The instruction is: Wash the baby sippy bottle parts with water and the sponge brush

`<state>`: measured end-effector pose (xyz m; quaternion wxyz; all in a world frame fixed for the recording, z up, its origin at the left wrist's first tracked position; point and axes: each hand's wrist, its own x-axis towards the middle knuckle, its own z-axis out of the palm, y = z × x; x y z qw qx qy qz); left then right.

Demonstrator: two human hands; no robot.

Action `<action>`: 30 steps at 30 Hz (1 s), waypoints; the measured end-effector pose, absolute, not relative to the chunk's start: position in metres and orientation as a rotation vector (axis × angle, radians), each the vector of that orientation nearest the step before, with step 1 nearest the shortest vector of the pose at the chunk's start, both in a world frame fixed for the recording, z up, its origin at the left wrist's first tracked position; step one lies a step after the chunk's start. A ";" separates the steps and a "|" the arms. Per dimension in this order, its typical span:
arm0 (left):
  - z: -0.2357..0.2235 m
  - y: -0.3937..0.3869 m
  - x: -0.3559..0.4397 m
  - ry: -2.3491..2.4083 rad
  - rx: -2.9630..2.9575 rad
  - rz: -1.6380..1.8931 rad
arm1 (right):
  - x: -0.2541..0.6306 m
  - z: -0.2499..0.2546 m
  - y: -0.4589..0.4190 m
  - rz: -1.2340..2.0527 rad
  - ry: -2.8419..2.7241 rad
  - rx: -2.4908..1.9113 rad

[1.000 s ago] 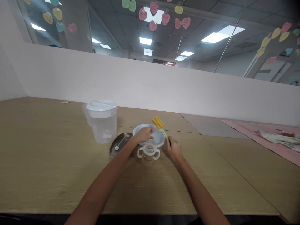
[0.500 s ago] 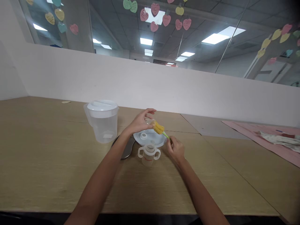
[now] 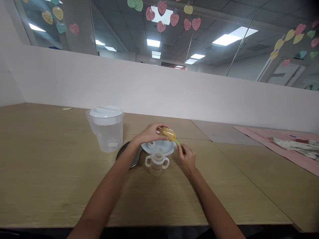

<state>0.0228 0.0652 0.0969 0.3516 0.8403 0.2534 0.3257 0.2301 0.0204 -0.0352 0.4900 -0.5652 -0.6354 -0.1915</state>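
My left hand [image 3: 149, 133] is raised above the white bowl [image 3: 158, 147] and shut on a small clear plastic bottle [image 3: 167, 133]. The yellow sponge head of a bottle brush [image 3: 169, 134] sits inside that bottle. My right hand [image 3: 186, 158] grips the brush's green handle [image 3: 179, 144]. On the table in front of the bowl stands a clear two-handled sippy cup [image 3: 157, 163]. A small white ring [image 3: 151, 144] lies in the bowl.
A clear lidded plastic pitcher [image 3: 107, 129] stands left of my hands. A round metal tray [image 3: 126, 154] lies partly under my left forearm. A pink mat [image 3: 274, 139] with crumpled cloth lies at the right. A white partition runs behind the wooden table [image 3: 50, 166].
My left hand has lifted the clear bottle out of the bowl. The sponge head has gone from outside the bottle to inside it. The white ring now shows in the bowl.
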 end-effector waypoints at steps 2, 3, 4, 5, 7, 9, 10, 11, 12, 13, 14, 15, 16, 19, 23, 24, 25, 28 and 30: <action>0.097 0.067 0.022 0.633 2.165 0.837 | 0.230 -0.036 0.021 -0.412 -1.574 -1.395; 0.096 0.068 0.021 0.636 2.169 0.831 | 0.230 -0.037 0.021 -0.395 -1.592 -1.390; 0.095 0.070 0.021 0.642 2.176 0.823 | 0.230 -0.038 0.021 -0.385 -1.603 -1.380; 0.094 0.071 0.020 0.647 2.183 0.815 | 0.231 -0.038 0.021 -0.380 -1.602 -1.366; 0.093 0.073 0.020 0.638 2.182 0.797 | 0.231 -0.040 0.021 -0.366 -1.555 -1.332; 0.092 0.074 0.020 0.612 2.173 0.771 | 0.231 -0.041 0.021 -0.331 -1.485 -1.294; 0.093 0.074 0.020 0.598 2.171 0.753 | 0.231 -0.041 0.021 -0.306 -1.461 -1.276; 0.093 0.074 0.019 0.587 2.172 0.733 | 0.230 -0.041 0.022 -0.278 -1.451 -1.259; 0.095 0.074 0.018 0.579 2.176 0.712 | 0.229 -0.042 0.023 -0.252 -1.451 -1.249; 0.096 0.073 0.017 0.575 2.180 0.694 | 0.228 -0.042 0.023 -0.231 -1.460 -1.246; 0.097 0.072 0.015 0.573 2.186 0.680 | 0.228 -0.042 0.024 -0.219 -1.473 -1.249; 0.099 0.072 0.013 0.576 2.194 0.669 | 0.227 -0.043 0.025 -0.216 -1.489 -1.255; 0.100 0.071 0.011 0.582 2.205 0.662 | 0.227 -0.044 0.025 -0.223 -1.508 -1.262; 0.101 0.070 0.006 0.590 2.237 0.639 | 0.227 -0.046 0.026 -0.275 -1.578 -1.273; 0.101 0.071 0.001 0.606 2.285 0.629 | 0.228 -0.048 0.024 -0.347 -1.645 -1.246; 0.101 0.071 0.000 0.627 2.305 0.625 | 0.228 -0.048 0.023 -0.365 -1.653 -1.235; 0.101 0.072 0.000 0.653 2.327 0.619 | 0.228 -0.048 0.022 -0.382 -1.656 -1.228; 0.098 0.075 0.001 0.716 2.373 0.611 | 0.228 -0.048 0.021 -0.415 -1.626 -1.235; 0.097 0.076 0.001 0.710 2.376 0.622 | 0.228 -0.048 0.021 -0.404 -1.590 -1.245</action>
